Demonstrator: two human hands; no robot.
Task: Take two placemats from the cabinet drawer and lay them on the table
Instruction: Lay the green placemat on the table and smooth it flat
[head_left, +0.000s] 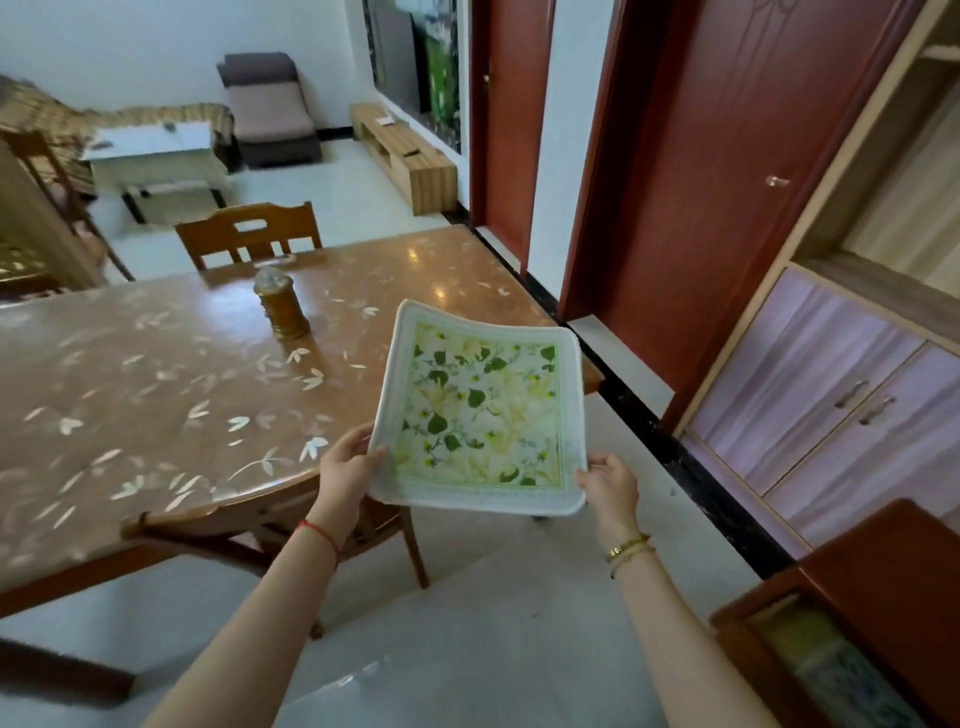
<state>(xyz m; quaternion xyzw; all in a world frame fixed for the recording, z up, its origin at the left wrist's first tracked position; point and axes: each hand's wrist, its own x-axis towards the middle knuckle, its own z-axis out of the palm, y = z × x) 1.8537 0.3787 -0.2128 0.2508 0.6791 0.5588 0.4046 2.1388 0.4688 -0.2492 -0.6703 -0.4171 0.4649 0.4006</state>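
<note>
mat: held in the air over the table's near right corner; thin, light, floppy, far edge curling up; best kept by two corners
grip: left hand and right hand each pinched a near corner
look: rounded rectangle, white border, green leaf print; glossy tabletop

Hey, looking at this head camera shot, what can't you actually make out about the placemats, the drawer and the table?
- Whether one placemat or two are stacked between left hand and right hand: only the top face shows.
- Open drawer contents: cut off by the frame's lower right corner, blurred.
- Table left end: cut off by the left edge.
- Jar contents: too blurred.
</note>
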